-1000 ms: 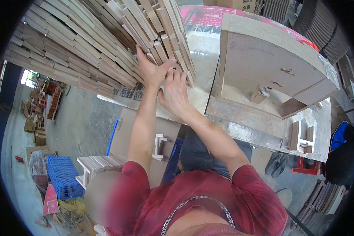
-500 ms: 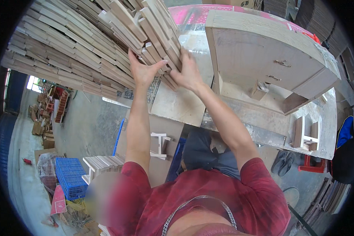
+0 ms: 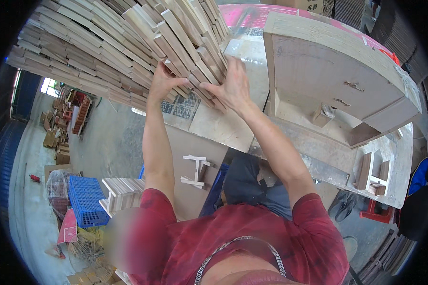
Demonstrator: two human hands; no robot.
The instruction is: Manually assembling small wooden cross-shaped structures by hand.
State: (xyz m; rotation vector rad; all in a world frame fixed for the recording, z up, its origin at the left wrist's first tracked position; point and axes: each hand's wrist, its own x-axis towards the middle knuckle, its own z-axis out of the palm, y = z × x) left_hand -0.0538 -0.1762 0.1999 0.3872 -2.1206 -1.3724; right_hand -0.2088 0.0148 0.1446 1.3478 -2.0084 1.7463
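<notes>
Left hand and right hand grasp a bundle of wooden strips from its left and right sides, thumbs turned inward across its near end. The bundle stands at the far left of the worktable, just right of a larger strip pile and left of a wooden box. Whether it is lifted cannot be told. The step in hand appears to be squaring or gathering the strips; the next move would call for even inward pressure from both palms.
</notes>
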